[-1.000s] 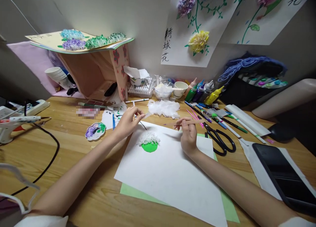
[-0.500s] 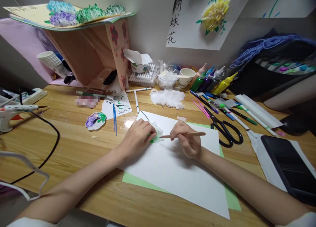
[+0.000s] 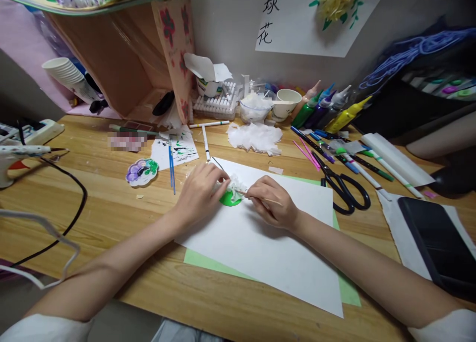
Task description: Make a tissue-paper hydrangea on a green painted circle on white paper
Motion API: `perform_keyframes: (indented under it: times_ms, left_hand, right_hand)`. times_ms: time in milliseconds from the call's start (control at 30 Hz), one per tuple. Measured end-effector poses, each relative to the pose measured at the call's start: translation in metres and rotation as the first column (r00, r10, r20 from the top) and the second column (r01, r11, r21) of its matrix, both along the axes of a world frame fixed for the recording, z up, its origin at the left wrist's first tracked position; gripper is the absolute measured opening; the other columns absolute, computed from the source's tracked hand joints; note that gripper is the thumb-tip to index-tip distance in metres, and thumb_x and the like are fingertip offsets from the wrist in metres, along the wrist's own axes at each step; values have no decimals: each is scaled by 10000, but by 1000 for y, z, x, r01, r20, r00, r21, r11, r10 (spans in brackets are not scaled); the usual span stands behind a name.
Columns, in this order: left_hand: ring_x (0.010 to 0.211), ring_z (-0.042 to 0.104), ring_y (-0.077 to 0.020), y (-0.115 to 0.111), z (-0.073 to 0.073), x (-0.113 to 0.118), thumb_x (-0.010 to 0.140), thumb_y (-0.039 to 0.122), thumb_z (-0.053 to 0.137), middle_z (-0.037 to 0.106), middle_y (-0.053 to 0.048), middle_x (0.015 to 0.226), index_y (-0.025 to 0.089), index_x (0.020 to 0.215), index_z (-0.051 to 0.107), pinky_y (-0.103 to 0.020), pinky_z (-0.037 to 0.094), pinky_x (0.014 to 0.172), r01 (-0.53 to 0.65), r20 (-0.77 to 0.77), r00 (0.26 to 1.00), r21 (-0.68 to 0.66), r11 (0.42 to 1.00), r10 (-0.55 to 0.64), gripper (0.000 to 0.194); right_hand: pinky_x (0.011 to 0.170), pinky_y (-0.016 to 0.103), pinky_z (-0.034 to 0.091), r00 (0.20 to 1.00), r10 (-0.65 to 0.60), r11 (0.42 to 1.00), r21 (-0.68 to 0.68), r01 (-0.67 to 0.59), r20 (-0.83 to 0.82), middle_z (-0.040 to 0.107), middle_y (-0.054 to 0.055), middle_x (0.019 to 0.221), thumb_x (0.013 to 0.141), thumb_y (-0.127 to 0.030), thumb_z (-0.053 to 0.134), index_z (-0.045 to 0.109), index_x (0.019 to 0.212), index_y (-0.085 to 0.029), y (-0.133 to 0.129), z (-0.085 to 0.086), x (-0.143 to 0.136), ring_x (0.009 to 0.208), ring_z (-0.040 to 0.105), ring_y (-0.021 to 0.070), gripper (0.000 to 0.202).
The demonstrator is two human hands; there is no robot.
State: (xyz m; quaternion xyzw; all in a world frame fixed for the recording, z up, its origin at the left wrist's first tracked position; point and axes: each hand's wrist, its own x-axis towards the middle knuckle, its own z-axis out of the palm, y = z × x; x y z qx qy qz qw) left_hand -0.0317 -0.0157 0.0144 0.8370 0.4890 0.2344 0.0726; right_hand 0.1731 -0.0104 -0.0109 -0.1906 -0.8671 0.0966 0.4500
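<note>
White paper (image 3: 290,253) lies over a light green sheet (image 3: 219,265) on the wooden table. Near the paper's upper left is a bright green round patch (image 3: 229,199), with crumpled white tissue (image 3: 235,184) on it. My left hand (image 3: 203,191) rests beside the patch, thumb and fingers closed at the tissue's left edge; what they pinch is too small to make out. In my right hand (image 3: 273,202) is a thin wooden stick (image 3: 270,201), its tip against the tissue's right side.
Black scissors (image 3: 345,191), markers and a phone (image 3: 439,238) lie at the right. Paint bottles (image 3: 308,111), cups and a tissue pile (image 3: 255,138) stand behind. Left are a paint palette (image 3: 142,172), blue brushes (image 3: 171,168), a glue gun (image 3: 22,156) and its black cable.
The stick has swung from lying level to pointing into the tissue. My right hand has moved slightly left, and more of the green patch shows. The view has tilted downward.
</note>
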Motion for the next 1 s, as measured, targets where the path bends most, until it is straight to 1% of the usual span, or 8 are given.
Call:
perform_keyframes:
  times_ms: [100, 167, 333, 533, 667, 800, 900, 1000]
  left_hand:
    - [863, 485, -191, 11, -5, -12, 897, 232, 430, 584, -55, 877, 175, 877, 539, -321, 378, 767, -166, 73, 983, -9, 986, 166, 125]
    - [855, 498, -187, 20, -11, -21, 871, 221, 470, 582, -46, 866, 182, 873, 543, -316, 388, 759, -202, 99, 973, -76, 977, 209, 83]
    - [817, 525, -178, 32, -21, -32, 819, 242, 549, 593, -24, 817, 187, 821, 567, -309, 403, 739, -171, 128, 971, -216, 961, 201, 58]
    - [804, 525, -171, 32, -21, -31, 814, 234, 555, 592, -17, 796, 186, 813, 579, -303, 400, 728, -164, 145, 969, -215, 963, 198, 53]
    - [805, 522, -173, 32, -22, -31, 815, 236, 555, 589, -19, 791, 181, 812, 581, -302, 396, 725, -166, 141, 970, -220, 961, 200, 62]
    - [809, 521, -176, 32, -23, -31, 815, 233, 553, 589, -23, 792, 177, 807, 580, -304, 393, 725, -172, 134, 969, -228, 958, 205, 62]
    - [814, 521, -175, 32, -22, -31, 815, 231, 550, 587, -24, 796, 177, 804, 578, -305, 393, 732, -174, 134, 969, -228, 958, 207, 62]
    - [814, 520, -174, 32, -22, -30, 815, 226, 548, 585, -26, 797, 175, 799, 577, -306, 393, 738, -178, 131, 969, -227, 957, 211, 60]
  right_hand:
    - [572, 303, 445, 1000, -13, 1000, -9, 13, -6, 587, 45, 694, 808, -51, 458, 507, 974, -193, 0, 0, -1, 645, 486, 175, 224]
    - [575, 306, 442, 1000, -17, 1000, -23, 17, -9, 591, 44, 704, 819, -61, 450, 508, 974, -199, 0, -1, -2, 644, 487, 175, 216]
    - [602, 303, 430, 998, -58, 985, -164, 56, -8, 593, 38, 725, 867, -102, 419, 520, 888, -204, 4, 5, -7, 665, 508, 169, 145]
    - [587, 279, 405, 973, -166, 909, -358, 214, 160, 570, 29, 687, 905, -185, 397, 507, 708, -188, 24, 21, -25, 635, 540, 147, 226]
    - [542, 257, 387, 974, -139, 882, -425, 203, 177, 579, 13, 681, 891, -173, 416, 513, 704, -176, 31, 25, -29, 579, 528, 122, 210]
    - [565, 261, 407, 983, -178, 896, -404, 182, 49, 602, 29, 737, 896, -184, 422, 529, 638, -174, 23, 25, -19, 618, 551, 122, 279]
    - [571, 281, 410, 973, -216, 922, -345, 178, -76, 591, 31, 712, 891, -169, 423, 539, 689, -179, 13, 24, -10, 609, 536, 132, 233]
    - [557, 295, 394, 977, -172, 952, -275, 132, -125, 567, 17, 651, 871, -119, 418, 530, 755, -191, 4, 23, -4, 576, 498, 138, 177]
